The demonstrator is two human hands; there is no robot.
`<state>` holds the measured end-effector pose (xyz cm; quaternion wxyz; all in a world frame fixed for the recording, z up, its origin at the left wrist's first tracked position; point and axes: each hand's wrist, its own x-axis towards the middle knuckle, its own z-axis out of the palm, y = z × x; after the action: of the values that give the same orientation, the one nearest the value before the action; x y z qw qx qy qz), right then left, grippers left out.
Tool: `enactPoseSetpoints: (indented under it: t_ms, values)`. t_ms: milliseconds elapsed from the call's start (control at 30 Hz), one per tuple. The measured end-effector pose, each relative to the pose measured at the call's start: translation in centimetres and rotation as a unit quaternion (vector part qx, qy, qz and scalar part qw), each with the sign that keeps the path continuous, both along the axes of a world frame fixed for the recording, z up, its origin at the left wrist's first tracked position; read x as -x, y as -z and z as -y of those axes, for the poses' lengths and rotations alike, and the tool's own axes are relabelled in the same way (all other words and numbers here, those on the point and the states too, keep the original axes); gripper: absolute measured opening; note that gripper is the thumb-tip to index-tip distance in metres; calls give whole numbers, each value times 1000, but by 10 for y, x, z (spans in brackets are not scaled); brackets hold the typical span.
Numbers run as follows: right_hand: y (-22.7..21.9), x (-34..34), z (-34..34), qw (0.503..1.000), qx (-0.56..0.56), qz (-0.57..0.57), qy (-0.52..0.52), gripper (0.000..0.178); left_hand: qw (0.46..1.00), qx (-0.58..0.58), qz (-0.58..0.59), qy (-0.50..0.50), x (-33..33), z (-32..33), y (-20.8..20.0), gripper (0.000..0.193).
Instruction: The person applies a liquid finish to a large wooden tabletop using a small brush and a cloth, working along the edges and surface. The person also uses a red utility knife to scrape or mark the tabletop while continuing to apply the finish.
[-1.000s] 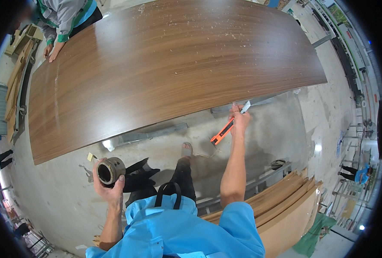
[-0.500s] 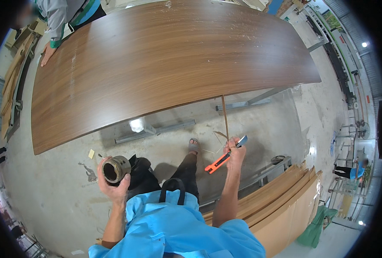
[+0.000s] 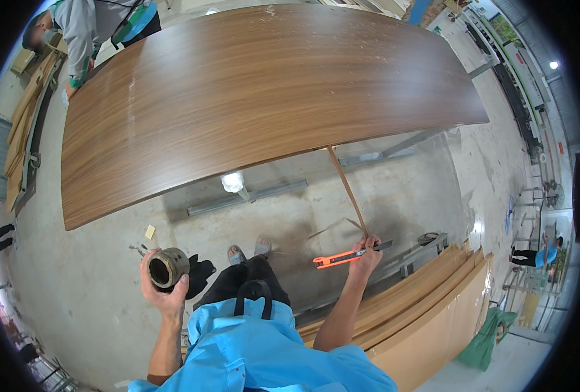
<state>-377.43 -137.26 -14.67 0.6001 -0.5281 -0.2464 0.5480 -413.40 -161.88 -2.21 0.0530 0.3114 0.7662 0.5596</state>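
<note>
left hand (image 3: 164, 293) curls its fingers round the tube (image 3: 180, 262). right hand (image 3: 368, 257) has fingers gripping the knife (image 3: 333, 261), blade (image 3: 384, 245) to their right, and pinching the strip (image 3: 348, 189), which runs ahead to the board (image 3: 270, 98).

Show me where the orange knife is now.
In the head view, the orange knife is in the right hand, right of centre, between the brown panel and the tan boards.

From afar, I see the roll (image 3: 182, 262) in my left fingers (image 3: 148, 281), the cutter (image 3: 334, 261) across my right fingers (image 3: 371, 242), and the board (image 3: 270, 117) ahead of both.
</note>
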Motion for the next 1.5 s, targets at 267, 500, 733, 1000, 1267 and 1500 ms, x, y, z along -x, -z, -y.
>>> enactPoseSetpoints:
  t_ms: [267,500,733,1000,1267,1500]
  values:
    - [13,32,-12,960,228,125,-103,28,996,25,52,-71,-10,2,2,68]
    - [20,156,-80,865,-93,390,-303,23,996,48,29,-74,-14,-1,-3,67]
    - [30,172,-153,785,-225,551,-172,15,992,49,34,-110,-12,8,7,68]
    - [56,176,-155,735,-272,614,-96,45,990,84,33,-111,-4,36,25,73]
    - [85,240,-62,768,-290,550,-152,60,990,66,43,-113,11,61,44,73]
    - [82,277,-12,687,-313,618,-220,60,987,93,52,-117,18,79,55,69]
